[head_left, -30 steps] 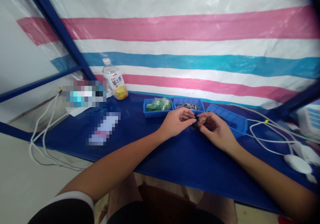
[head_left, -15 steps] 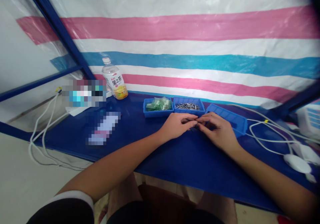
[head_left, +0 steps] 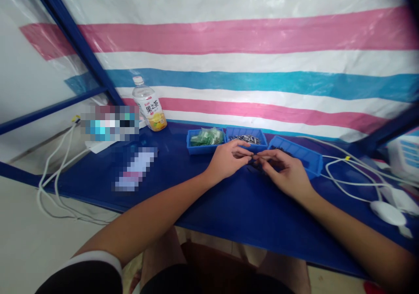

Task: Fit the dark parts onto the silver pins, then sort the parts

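Note:
My left hand [head_left: 229, 156] and my right hand [head_left: 284, 168] meet fingertip to fingertip just in front of the blue bins. Both are closed in a pinch, and whatever lies between the fingers is too small and dark to name. Behind my left hand stands a blue bin [head_left: 205, 149] with green pieces and clear plastic bags [head_left: 211, 136]. Beside it, a second blue bin [head_left: 263, 132] holds many thin silvery metal pieces [head_left: 244, 139]. The third blue bin [head_left: 314, 160], set at an angle behind my right hand, has small dark pieces in it, partly hidden by that hand.
A drink bottle [head_left: 151, 108] stands at the back left, near a blurred-out object [head_left: 111, 123]. Another blurred flat thing [head_left: 135, 169] lies on the blue table [head_left: 229, 211]. White cables [head_left: 343, 185] and a white rounded device [head_left: 388, 214] are at the right. A striped sheet [head_left: 229, 36] hangs behind.
Both hands have shifted slightly left, still fingertip to fingertip. The left fingers have spread a little, and more of the dark pieces in the right bin now shows.

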Motion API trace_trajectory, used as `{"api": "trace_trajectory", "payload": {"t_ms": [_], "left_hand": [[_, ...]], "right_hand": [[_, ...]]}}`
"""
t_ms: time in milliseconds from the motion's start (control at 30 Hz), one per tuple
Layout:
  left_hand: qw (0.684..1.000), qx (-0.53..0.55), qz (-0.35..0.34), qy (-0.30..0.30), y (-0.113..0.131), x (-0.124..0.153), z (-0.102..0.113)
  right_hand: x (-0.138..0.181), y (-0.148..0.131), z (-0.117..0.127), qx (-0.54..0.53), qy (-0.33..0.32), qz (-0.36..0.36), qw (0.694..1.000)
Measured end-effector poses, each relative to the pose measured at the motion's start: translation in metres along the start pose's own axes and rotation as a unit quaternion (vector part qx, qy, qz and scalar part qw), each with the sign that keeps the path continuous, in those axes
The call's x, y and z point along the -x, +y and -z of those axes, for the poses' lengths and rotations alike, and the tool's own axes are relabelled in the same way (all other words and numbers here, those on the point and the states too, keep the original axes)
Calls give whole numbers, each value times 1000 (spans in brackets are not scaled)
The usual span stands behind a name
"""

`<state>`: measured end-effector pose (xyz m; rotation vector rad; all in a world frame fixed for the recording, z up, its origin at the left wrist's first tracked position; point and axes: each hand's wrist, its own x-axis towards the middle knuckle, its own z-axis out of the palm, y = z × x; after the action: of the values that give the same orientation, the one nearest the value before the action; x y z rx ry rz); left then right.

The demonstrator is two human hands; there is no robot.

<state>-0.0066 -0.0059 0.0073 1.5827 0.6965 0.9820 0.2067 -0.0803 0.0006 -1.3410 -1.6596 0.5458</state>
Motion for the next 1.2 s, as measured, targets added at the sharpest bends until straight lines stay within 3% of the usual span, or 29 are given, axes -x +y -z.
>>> {"api": "trace_trajectory", "payload": {"t_ms": [233, 367, 567, 733, 1200], "left_hand": [[1000, 3, -14, -15, -4, -2, 0], [1000, 12, -13, -12, -6, -3, 1], [1000, -14, -12, -22, -4, -2, 1], [1000, -7, -9, -23, -3, -2, 1], [993, -86, -66, -39, -9, -3, 4]], "right_hand": [[-4, -7, 0, 57, -4, 48, 997], [-4, -7, 1, 48, 13, 24, 998], [-5, -7, 3, 94, -21, 69, 993], [-6, -2, 2, 66, 0, 33, 997], [-4, -5, 1, 77, -31, 69, 994]]}}
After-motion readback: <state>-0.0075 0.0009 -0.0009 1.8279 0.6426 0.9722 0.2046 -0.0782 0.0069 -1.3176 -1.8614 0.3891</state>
